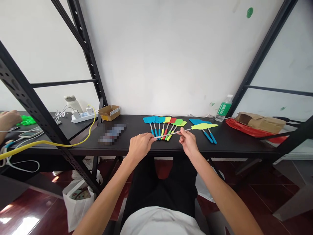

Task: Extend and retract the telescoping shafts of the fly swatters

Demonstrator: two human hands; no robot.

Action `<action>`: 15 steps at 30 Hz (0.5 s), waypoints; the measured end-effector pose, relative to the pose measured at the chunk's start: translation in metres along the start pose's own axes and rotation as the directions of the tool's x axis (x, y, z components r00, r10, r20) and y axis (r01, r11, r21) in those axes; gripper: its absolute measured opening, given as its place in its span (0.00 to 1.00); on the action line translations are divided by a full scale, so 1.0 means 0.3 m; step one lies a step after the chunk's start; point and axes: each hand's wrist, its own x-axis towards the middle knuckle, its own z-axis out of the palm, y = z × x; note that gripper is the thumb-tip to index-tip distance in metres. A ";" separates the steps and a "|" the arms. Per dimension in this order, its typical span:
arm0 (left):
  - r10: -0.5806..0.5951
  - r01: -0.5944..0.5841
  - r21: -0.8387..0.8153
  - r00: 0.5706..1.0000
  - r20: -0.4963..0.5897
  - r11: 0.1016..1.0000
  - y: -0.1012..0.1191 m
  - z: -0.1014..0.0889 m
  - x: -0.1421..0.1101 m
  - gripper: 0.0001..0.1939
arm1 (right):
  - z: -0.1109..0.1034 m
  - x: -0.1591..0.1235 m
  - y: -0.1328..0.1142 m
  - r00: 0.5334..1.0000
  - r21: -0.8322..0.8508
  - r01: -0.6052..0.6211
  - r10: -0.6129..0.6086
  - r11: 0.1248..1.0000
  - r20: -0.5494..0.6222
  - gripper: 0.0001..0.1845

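Stretched between my two hands is a yellow-green fly swatter with a long thin metal rod. Its flat head points right and appears nearly edge-on. My left hand is closed around the handle end, which its fingers hide. Closer to the head, the fingers of my right hand pinch the rod. Behind the rod, several fly swatters with blue, yellow, red and green heads lie fanned out on the black table. To the right, blue swatters lie partly under the held one.
An open cardboard box and a blurred-out object are on the left. A water bottle and cardboard on red plastic occupy the right. A yellow cable crosses the black frame. Another person's hand is at far left.
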 end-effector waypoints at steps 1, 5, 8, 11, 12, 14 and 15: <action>0.001 -0.001 -0.006 1.000 -0.004 1.000 0.001 0.000 0.000 0.20 | 0.000 -0.001 -0.003 1.000 0.000 -0.001 0.001 1.000 0.007 0.20; -0.024 0.024 -0.091 1.000 0.002 0.996 0.004 -0.021 0.001 0.19 | -0.004 0.001 -0.022 0.998 -0.010 0.010 -0.009 1.000 0.058 0.19; -0.062 0.070 -0.230 0.997 0.044 0.971 -0.018 -0.043 0.003 0.20 | -0.010 0.011 -0.040 0.998 0.019 0.031 -0.032 0.999 0.059 0.19; -0.124 0.171 -0.440 0.983 0.133 0.882 -0.063 -0.054 0.010 0.24 | -0.021 0.025 -0.065 0.995 0.077 0.075 -0.080 0.994 0.064 0.18; -0.148 0.214 -0.521 0.975 0.167 0.826 -0.077 -0.055 0.013 0.26 | -0.025 0.030 -0.074 0.993 0.103 0.093 -0.100 0.990 0.069 0.17; -0.177 0.325 -0.666 0.943 0.282 0.671 -0.096 -0.057 0.019 0.30 | -0.033 0.035 -0.094 0.986 0.155 0.128 -0.143 0.980 0.087 0.17; -0.180 0.394 -0.712 0.915 0.360 0.581 -0.099 -0.059 0.021 0.32 | -0.036 0.037 -0.103 0.981 0.175 0.145 -0.164 0.974 0.099 0.17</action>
